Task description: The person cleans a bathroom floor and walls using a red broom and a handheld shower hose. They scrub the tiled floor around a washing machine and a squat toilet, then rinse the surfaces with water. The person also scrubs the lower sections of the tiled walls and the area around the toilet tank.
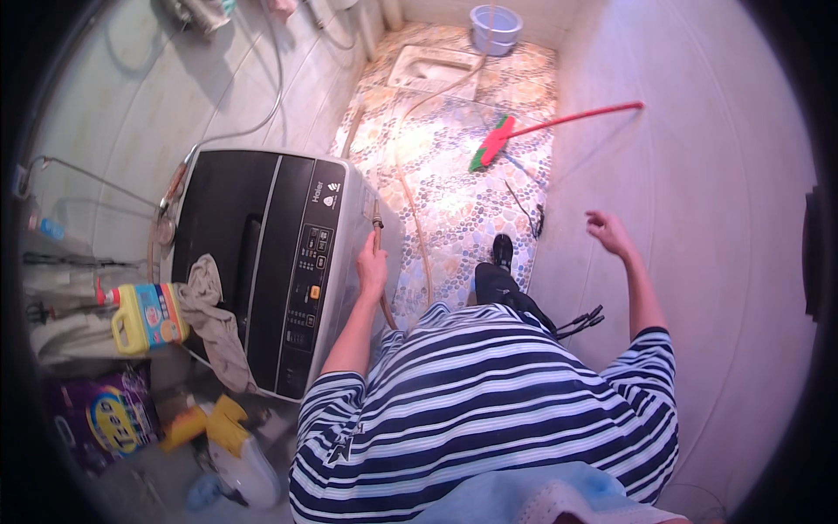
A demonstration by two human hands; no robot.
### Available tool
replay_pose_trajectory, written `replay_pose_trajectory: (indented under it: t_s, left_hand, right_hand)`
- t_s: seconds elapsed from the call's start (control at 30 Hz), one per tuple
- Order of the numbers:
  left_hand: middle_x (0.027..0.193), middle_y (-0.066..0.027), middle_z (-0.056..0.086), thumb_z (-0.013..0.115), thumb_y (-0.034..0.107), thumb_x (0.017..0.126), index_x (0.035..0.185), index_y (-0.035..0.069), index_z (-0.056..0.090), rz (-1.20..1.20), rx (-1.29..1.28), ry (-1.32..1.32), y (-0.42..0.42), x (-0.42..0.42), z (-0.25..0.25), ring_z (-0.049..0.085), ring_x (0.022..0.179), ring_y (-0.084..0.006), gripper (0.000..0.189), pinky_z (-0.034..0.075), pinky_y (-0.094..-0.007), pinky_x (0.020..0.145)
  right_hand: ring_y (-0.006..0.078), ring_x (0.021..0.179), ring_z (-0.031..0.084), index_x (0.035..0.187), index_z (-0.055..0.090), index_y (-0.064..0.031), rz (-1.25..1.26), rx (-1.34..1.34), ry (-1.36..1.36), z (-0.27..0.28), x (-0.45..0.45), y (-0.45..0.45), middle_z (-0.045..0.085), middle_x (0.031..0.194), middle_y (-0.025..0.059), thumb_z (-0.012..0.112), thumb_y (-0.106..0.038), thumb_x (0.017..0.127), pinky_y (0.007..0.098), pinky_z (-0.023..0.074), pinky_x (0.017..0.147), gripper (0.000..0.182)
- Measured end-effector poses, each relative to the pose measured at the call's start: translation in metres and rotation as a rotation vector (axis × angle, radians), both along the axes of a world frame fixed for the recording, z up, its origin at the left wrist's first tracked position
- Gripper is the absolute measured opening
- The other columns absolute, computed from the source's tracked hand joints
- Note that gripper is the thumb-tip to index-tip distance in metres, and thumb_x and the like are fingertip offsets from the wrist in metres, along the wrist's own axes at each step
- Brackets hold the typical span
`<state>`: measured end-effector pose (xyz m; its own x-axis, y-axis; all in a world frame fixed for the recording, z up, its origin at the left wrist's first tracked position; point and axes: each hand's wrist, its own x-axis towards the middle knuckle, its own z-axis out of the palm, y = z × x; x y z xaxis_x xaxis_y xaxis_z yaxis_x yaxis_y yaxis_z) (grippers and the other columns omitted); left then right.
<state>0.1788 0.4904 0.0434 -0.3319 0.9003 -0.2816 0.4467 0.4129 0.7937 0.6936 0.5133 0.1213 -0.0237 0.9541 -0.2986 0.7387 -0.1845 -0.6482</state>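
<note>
My left hand (372,268) is closed around a tan hose (377,237) near its end, beside the front of a Haier top-loading washing machine (275,216). A metal fitting or clamp shows at the hose's tip. Below my wrist the hose runs down and out of sight behind my striped shirt. My right hand (610,234) is held out near the pale tiled wall (694,216), with its fingers loosely bent and nothing in them. Another length of hose (402,170) trails across the pebble-patterned floor (452,196).
A red-handled broom (494,144) leans against the right wall. Farther off are a squat toilet (432,69) and a bluish bucket (496,29). A grey cloth (213,314) hangs over the washer, near a yellow detergent jug (149,318). A purple bag (105,419) lies at lower left.
</note>
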Motion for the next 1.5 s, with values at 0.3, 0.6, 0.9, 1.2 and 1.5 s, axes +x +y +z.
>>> replay_pose_trajectory:
  t_s: [0.3,0.6,0.9,1.2,1.5]
  left_hand:
    - [0.068,-0.007,0.057,0.044,0.011,0.088,0.115,0.0,0.048,0.414,-0.338,-0.266,0.036,0.049,0.006,0.052,0.048,-0.0102,0.029,0.041,-0.0251,0.037]
    - [0.081,-0.018,0.062,0.048,0.013,0.085,0.122,0.015,0.047,0.425,-0.248,0.336,0.059,0.098,-0.001,0.061,0.072,-0.0343,0.037,0.048,-0.0425,0.064]
    - [0.085,-0.0218,0.06,0.049,0.008,0.082,0.124,0.018,0.047,0.505,-0.26,0.421,0.113,0.13,0.035,0.058,0.08,-0.0378,0.043,0.045,-0.0446,0.071]
    - [0.081,-0.0218,0.058,0.047,0.004,0.082,0.127,0.015,0.043,0.568,-0.173,0.368,0.12,0.129,0.036,0.057,0.078,-0.0377,0.047,0.044,-0.0462,0.068]
    - [0.08,-0.0244,0.056,0.047,0.001,0.079,0.132,0.017,0.038,0.441,-0.33,0.476,0.066,0.139,0.033,0.058,0.076,-0.0388,0.056,0.045,-0.0453,0.068]
  right_hand:
    - [0.0283,0.109,0.047,0.103,0.057,-0.0056,0.19,0.176,-1.104,-0.001,0.105,0.268,0.051,0.114,0.0127,0.05,-0.007,0.076,0.0417,0.04,0.089,0.027]
    - [0.0269,0.075,0.061,0.082,0.064,-0.0016,0.58,-0.259,-1.137,-0.069,0.215,0.359,0.063,0.085,0.013,0.054,-0.009,0.078,0.0399,0.0507,0.065,0.013]
    - [0.0147,0.041,0.048,0.071,0.052,0.0038,0.234,-0.728,-0.01,0.008,0.062,0.308,0.051,0.054,0.0074,0.053,-0.003,0.071,0.0275,0.0399,0.038,0.007]
    - [0.01,0.034,0.039,0.132,0.03,-0.0098,0.276,-0.876,0.495,0.035,-0.077,0.33,0.045,0.058,0.0019,0.049,-0.004,0.081,0.0243,0.0309,0.027,0.054]
    - [0.0149,0.042,0.047,0.132,0.038,-0.0133,0.487,-0.703,0.239,-0.079,-0.186,0.283,0.055,0.067,0.009,0.053,-0.003,0.074,0.0296,0.0408,0.038,0.061]
